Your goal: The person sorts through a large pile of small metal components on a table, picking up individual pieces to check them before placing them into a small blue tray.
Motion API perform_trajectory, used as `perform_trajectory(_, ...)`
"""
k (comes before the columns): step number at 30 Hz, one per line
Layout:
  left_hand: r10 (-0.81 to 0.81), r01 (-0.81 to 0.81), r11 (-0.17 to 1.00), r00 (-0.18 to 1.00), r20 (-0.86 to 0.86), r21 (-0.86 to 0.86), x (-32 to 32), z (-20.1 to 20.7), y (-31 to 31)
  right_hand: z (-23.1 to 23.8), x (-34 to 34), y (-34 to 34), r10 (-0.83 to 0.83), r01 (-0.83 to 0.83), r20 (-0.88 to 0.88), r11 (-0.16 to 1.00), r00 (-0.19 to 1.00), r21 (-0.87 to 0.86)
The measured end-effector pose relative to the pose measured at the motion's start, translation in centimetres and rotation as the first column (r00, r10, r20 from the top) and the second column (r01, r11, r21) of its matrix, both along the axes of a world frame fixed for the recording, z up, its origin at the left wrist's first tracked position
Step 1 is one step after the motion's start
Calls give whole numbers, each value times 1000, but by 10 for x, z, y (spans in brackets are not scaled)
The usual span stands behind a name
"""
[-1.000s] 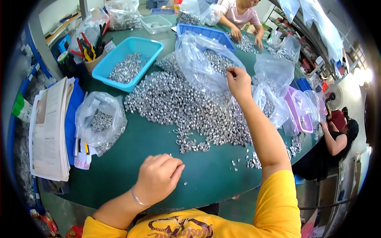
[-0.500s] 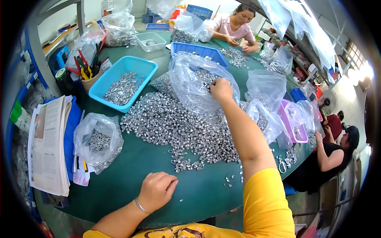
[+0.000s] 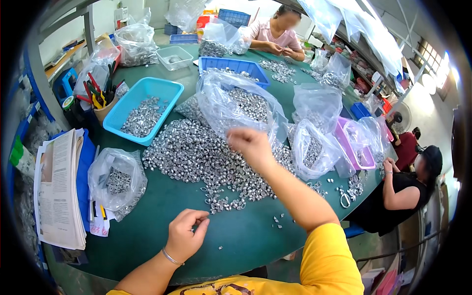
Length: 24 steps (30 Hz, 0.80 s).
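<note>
A broad heap of small silvery metal pieces (image 3: 196,155), ring-like or cup-like, covers the middle of the green table. Over its near part hovers my right hand (image 3: 253,150), its fingers smeared by motion, so what they hold cannot be seen. Just beyond it lies a clear plastic bag (image 3: 216,110), its mouth open and full of the same pieces. My left hand (image 3: 187,235), with a bangle at the wrist, rests near the table's front edge with curled fingers. Whatever these fingers hold, if anything, is hidden. A few loose bits lie right of it.
At left stand a light-blue basket (image 3: 110,118) of metal parts, an open bag (image 3: 110,169) of rings and a paper stack (image 3: 59,191). A blue tray (image 3: 263,78), a pink basket (image 3: 344,135) and more bags stand beyond. Two people work across and at right.
My right hand has drawn back from the plastic bag's mouth, toward me and left, over the heap. The left hand stays nearly in place, its thumb a little lower. The view has shifted slightly.
</note>
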<state>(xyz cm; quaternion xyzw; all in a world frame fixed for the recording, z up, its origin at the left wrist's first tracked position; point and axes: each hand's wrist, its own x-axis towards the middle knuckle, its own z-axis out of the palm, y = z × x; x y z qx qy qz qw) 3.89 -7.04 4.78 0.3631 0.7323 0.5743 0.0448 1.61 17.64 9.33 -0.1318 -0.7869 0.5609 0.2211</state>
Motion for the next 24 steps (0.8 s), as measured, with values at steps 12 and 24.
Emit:
perform_trajectory(12, -281, 68, 934, 746, 604, 350, 0, -23, -1, -57, 93, -99, 219, -210, -26, 885, 975, -415)
perform_trajectory(24, -236, 65, 961, 706, 667, 271, 0, -22, -1, -63, 94, -99, 248, -250, -34, 955, 968, -158)
